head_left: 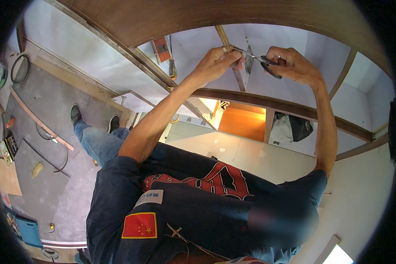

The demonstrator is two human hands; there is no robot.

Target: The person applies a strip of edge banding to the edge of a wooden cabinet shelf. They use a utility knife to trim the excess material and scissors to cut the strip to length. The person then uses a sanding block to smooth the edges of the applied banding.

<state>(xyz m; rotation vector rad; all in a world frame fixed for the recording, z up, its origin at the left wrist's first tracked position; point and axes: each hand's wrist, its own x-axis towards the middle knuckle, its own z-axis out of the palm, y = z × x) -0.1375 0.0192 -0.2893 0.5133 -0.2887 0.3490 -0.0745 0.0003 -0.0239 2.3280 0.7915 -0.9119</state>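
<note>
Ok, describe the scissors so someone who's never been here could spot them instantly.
Find the wooden-framed cabinet across the top. There, the right hand holds the scissors, blades toward the left hand. Their black looped handles set them apart from the yellow-and-black tool further left.

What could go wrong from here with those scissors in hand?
The blades of the scissors in the right hand point toward the left hand, so a slip might nick its fingers. Whatever those fingers may be pinching is too small to make out, so a cut could land off the mark. Also, the yellow-and-black-handled tool lies near the left forearm, which might knock it.
</note>
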